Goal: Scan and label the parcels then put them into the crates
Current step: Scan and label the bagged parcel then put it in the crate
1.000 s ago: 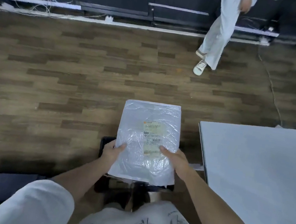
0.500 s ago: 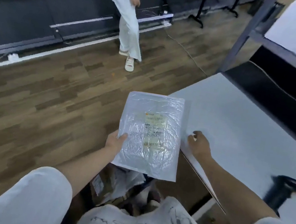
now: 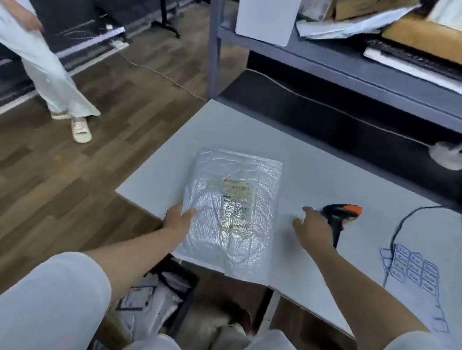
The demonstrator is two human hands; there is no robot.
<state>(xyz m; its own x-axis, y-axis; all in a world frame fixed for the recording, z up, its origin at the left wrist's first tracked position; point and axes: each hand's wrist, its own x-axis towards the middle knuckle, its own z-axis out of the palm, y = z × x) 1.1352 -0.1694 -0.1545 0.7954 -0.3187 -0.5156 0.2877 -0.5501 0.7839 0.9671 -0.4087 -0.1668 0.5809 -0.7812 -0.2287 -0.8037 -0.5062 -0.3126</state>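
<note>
- We have the parcel (image 3: 229, 214) lying flat on the desk (image 3: 328, 184), label side up, its near edge hanging a little past the desk's front edge.
- Our left hand (image 3: 177, 218) pinches the parcel's left edge, thumb on top; we should keep that hold so the slick plastic wrap does not slide while we scan.
- Our right hand (image 3: 310, 228) is spread, holding nothing, just beside the scanner (image 3: 338, 217) that lies on the desk to the parcel's right; the fingers look near the black handle, though we cannot tell whether they touch it.
- We judge the step in hand to be taking up the scanner: close on the handle, and mind the cable (image 3: 400, 226) trailing off to the right.
- The printed label (image 3: 237, 206) sits under crinkled film, so we should press the wrap flat and aim squarely to cut glare.
- The sticker sheet (image 3: 411, 268) waits at the desk's right side for labelling afterwards.
</note>
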